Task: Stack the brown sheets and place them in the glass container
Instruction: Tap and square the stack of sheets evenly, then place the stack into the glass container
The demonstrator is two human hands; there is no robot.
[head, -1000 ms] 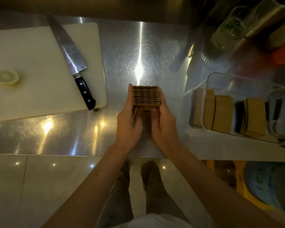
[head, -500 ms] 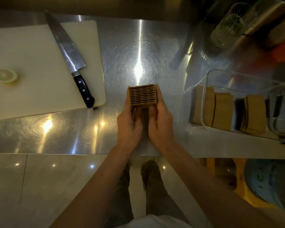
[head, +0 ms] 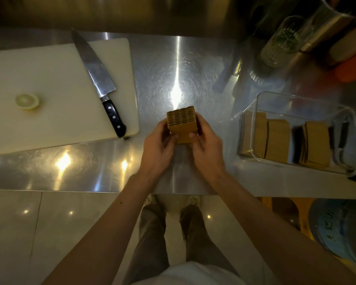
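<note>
A thick stack of brown sheets [head: 182, 125] is held over the middle of the steel counter, its ridged edges facing away and one flat face turned toward me. My left hand [head: 159, 148] grips its left side and my right hand [head: 207, 148] its right side, thumbs on the near face. To the right stands a clear glass container [head: 255, 103] with several more brown sheets [head: 275, 138] standing upright inside it.
A white cutting board [head: 49, 89] lies at the left with a large black-handled knife [head: 100, 83] and a lemon half [head: 27, 101] on it. Jars and an orange object crowd the back right corner. The counter's front edge runs just below my wrists.
The stack has tilted so its flat face now shows toward me, and my thumbs have moved onto that face. My hands stay over the same spot on the counter.
</note>
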